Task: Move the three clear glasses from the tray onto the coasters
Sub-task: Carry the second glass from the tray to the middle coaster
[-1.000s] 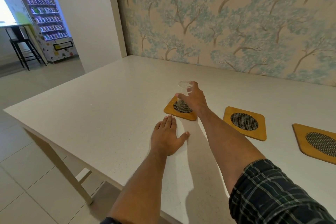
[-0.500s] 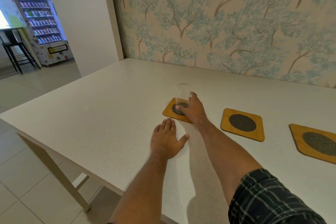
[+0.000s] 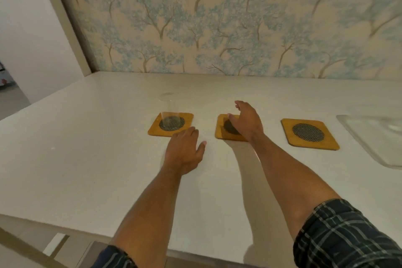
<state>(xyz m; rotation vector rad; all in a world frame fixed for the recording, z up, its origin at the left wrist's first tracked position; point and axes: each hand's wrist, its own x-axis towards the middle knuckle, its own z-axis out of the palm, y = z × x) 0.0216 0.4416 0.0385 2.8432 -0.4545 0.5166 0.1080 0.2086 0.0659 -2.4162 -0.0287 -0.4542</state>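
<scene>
One clear glass [image 3: 169,111] stands upright on the left wooden coaster [image 3: 187,118]. My left hand [image 3: 185,150] lies flat on the white table just in front of that coaster, fingers apart, holding nothing. My right hand [image 3: 244,121] hovers over the middle coaster [image 3: 220,130], open and empty, covering most of it. The right coaster [image 3: 309,134] is bare. The clear tray [image 3: 367,137] shows at the far right edge; something glassy blurs at its far side, too faint to tell.
The white table [image 3: 87,148] runs back to a wall with tree-pattern wallpaper [image 3: 217,17]. Its front edge is close to me and its left edge drops to a tiled floor. A white pillar [image 3: 71,28] stands at the back left.
My right hand has let go of the glass on the left coaster and moved right, over the middle coaster. My view has swung right, bringing the tray into sight.
</scene>
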